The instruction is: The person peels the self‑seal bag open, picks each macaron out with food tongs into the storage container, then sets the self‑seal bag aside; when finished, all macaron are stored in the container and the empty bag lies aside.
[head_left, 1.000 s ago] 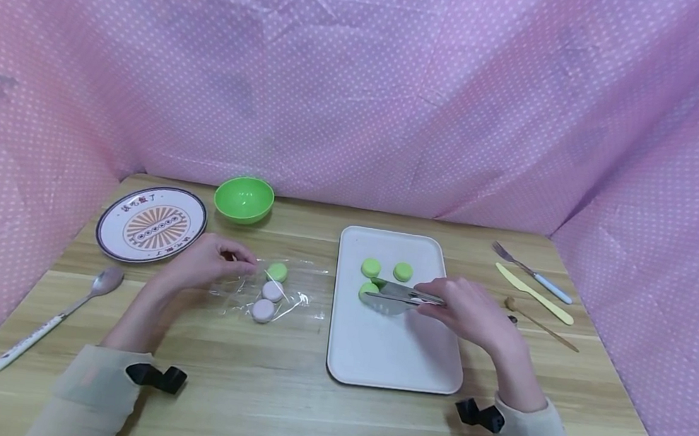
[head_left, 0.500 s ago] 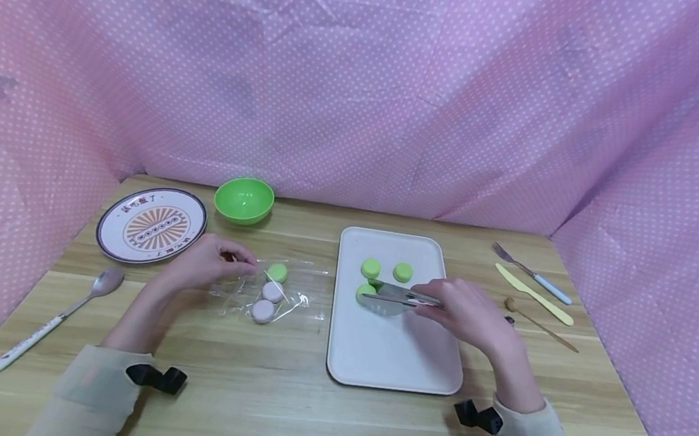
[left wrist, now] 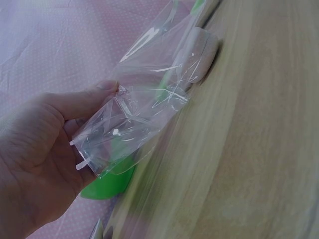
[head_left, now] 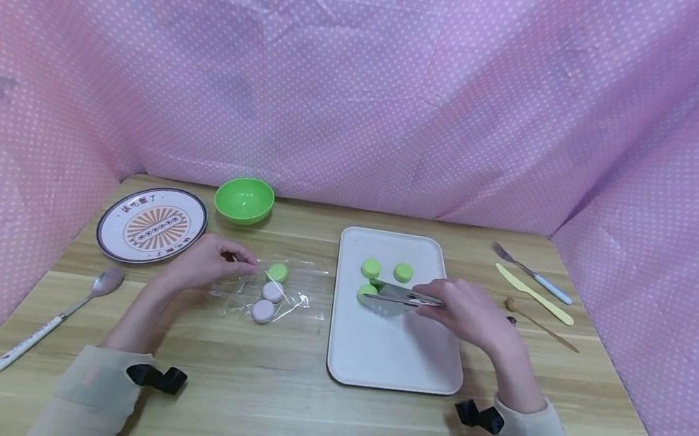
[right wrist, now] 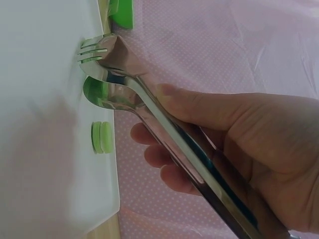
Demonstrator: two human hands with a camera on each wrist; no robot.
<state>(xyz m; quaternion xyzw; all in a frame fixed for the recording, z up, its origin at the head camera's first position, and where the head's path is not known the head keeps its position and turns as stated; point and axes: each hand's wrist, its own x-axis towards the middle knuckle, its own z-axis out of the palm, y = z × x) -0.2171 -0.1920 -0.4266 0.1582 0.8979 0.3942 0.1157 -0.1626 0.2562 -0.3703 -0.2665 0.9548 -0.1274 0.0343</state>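
Observation:
My left hand (head_left: 215, 261) pinches the open end of a clear plastic bag (left wrist: 139, 109) between thumb and fingers. Inside the bag lie one green macaron (head_left: 277, 272) and two pale lilac macarons (head_left: 273, 291) in a row. With my right hand (head_left: 458, 307) I hold metal serving tongs (right wrist: 172, 134), one end shaped like a fork, the other like a spoon. The tong ends are around a green macaron (head_left: 367, 293) on the white tray (head_left: 391, 364). Two more green macarons (head_left: 403, 273) sit farther back on that tray.
A green bowl (head_left: 244, 201) and a patterned plate (head_left: 150, 225) stand at the back left, with a spoon (head_left: 57, 319) in front. To the right of the tray lie a fork (head_left: 532, 273), a yellow knife (head_left: 533, 294) and a thin wooden stick (head_left: 543, 326).
The tongs and the green macaron at their ends shift a few pixels left, then slightly back right. My left hand and the bag stay put.

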